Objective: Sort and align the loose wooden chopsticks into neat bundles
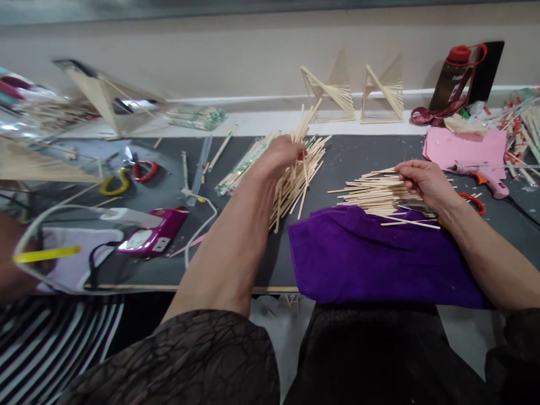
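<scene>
My left hand [287, 154] is closed round some wooden chopsticks [304, 125] at the top of a loose pile [295, 188]; their ends stick out above the fingers. To the right, a second heap of chopsticks [363, 194] lies behind a folded purple cloth [371, 253]. Over that heap, my right hand [424, 180] is closed in a pinch. One stick's end meets its fingertips, but whether they grip it I cannot tell. Scissors with an orange handle [472, 201] lie under my right wrist, their blades on the heap.
A pink glue gun [489, 179] rests by pink cloth [464, 149] on the right. Two twisted stick structures [333, 95] stand at the wall, near a bottle [451, 79]. Wrapped chopsticks [247, 163], a magenta power box [154, 232] and yellow-handled scissors [115, 183] lie left, beside another person's arm [14, 256].
</scene>
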Tool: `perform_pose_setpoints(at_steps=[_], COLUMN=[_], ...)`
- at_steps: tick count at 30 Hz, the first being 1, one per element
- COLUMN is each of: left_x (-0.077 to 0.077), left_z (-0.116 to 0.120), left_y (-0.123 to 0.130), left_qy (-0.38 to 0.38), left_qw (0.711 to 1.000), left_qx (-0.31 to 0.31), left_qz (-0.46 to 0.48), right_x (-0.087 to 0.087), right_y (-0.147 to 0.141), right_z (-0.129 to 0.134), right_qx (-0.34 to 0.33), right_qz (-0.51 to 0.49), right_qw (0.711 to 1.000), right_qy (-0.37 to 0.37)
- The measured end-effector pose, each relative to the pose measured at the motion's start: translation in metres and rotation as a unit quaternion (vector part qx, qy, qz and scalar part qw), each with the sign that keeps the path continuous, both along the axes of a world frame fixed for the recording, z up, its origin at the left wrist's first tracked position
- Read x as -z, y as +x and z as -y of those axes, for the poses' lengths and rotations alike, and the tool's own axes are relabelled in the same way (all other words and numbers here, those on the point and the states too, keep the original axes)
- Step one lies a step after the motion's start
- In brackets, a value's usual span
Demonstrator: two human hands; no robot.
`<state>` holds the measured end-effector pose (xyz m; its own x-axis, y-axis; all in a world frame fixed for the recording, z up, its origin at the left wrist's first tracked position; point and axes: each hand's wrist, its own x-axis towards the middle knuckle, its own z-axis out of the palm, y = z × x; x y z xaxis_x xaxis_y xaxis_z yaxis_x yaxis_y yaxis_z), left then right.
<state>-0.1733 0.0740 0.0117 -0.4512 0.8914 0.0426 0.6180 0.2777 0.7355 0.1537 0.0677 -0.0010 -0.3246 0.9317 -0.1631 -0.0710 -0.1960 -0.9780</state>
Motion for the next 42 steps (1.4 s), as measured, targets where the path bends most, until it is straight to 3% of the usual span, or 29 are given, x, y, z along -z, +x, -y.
perform_pose_setpoints(at_steps=[3,7,12,15,20,22,24,26,29,32,36,38,40,42], left_x=[-0.008,-0.028,-0.04,-0.026,0.027,0.042,0.043,0.032,0.004,-0.016,-0.014,-0.008,-0.003,0.0], left_z=[0.0,0.009,0.017,0.018,0.022,0.023,0.022,0.021,0.019,0.022,0.037,0.044,0.048,0.049], left_y=[0.007,0.023,0.051,0.06,0.057,0.052,0.049,0.05,0.06,0.082,0.129,0.152,0.17,0.183], left_qy=[0.025,0.141,0.247,0.256,0.176,0.132,0.117,0.14,0.171,0.136,0.03,-0.006,-0.028,-0.029], left_qw=[0.996,0.967,0.935,0.937,0.969,0.975,0.975,0.967,0.94,0.89,0.788,0.757,0.752,0.778], left_qx=[-0.002,0.03,0.05,0.039,0.06,0.08,0.083,0.071,0.057,0.084,0.126,0.161,0.199,0.214], left_qz=[0.088,0.212,0.249,0.233,0.163,0.16,0.17,0.199,0.288,0.426,0.601,0.633,0.628,0.59], right_x=[0.0,0.001,0.0,-0.002,-0.002,-0.001,0.001,0.002,0.002,0.002,0.002,0.002,0.002,0.001], right_y=[0.0,0.0,-0.001,-0.001,-0.002,-0.002,-0.001,-0.001,-0.001,-0.002,-0.003,-0.003,-0.003,-0.001], right_z=[0.001,0.001,0.001,0.002,0.002,0.002,0.001,0.001,0.001,0.002,0.0,-0.002,-0.005,-0.007], right_qx=[-0.002,-0.002,-0.005,-0.004,-0.005,-0.007,-0.009,-0.011,-0.017,-0.024,-0.026,-0.028,-0.047,-0.085], right_qz=[-0.003,-0.008,-0.004,0.003,0.003,0.004,0.007,0.006,-0.002,-0.015,-0.039,-0.054,-0.065,-0.07], right_qw=[1.0,1.0,1.0,1.0,1.0,1.0,1.0,1.0,1.0,0.999,0.998,0.998,0.996,0.994], right_qy=[0.003,-0.001,-0.007,-0.007,-0.004,0.0,-0.001,-0.004,-0.011,-0.023,-0.035,-0.034,-0.033,-0.022])
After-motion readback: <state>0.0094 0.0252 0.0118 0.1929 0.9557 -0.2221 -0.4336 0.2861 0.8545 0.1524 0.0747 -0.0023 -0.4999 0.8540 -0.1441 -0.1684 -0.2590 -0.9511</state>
